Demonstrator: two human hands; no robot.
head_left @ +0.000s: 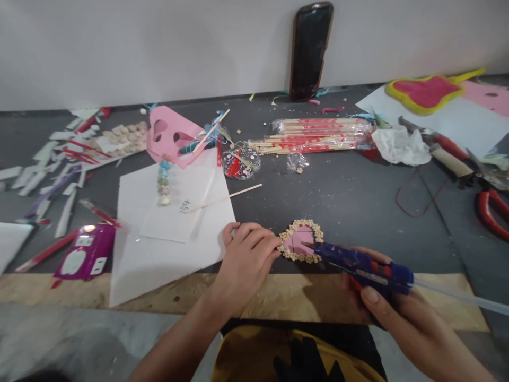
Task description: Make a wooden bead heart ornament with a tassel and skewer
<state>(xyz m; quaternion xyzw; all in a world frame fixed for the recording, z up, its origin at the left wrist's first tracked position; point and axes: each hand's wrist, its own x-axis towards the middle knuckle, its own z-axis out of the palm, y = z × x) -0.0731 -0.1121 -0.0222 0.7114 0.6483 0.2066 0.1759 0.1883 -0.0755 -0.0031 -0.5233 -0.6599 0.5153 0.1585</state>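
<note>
A small pink piece [300, 240], roughly heart-shaped and edged with tiny pale wooden pieces, lies near the table's front edge. Dark lines cross its pink middle. At its left tip, the curled fingers of my left hand [247, 259] grip the border. My right hand [392, 313] is wrapped around a dark blue hot glue gun [363, 264]. The gun's nozzle points left, over the right part of the pink surface; I cannot tell whether it touches. A translucent glue stick [457, 294] sticks out of the gun's rear.
A phone [312, 50] leans on the wall. Bundled wooden sticks [318, 135] lie behind the piece. White paper [135, 228], a pink mask-like cutout [173, 132] and a purple packet [85, 252] are left; pliers and red-handled scissors [493, 212] are right.
</note>
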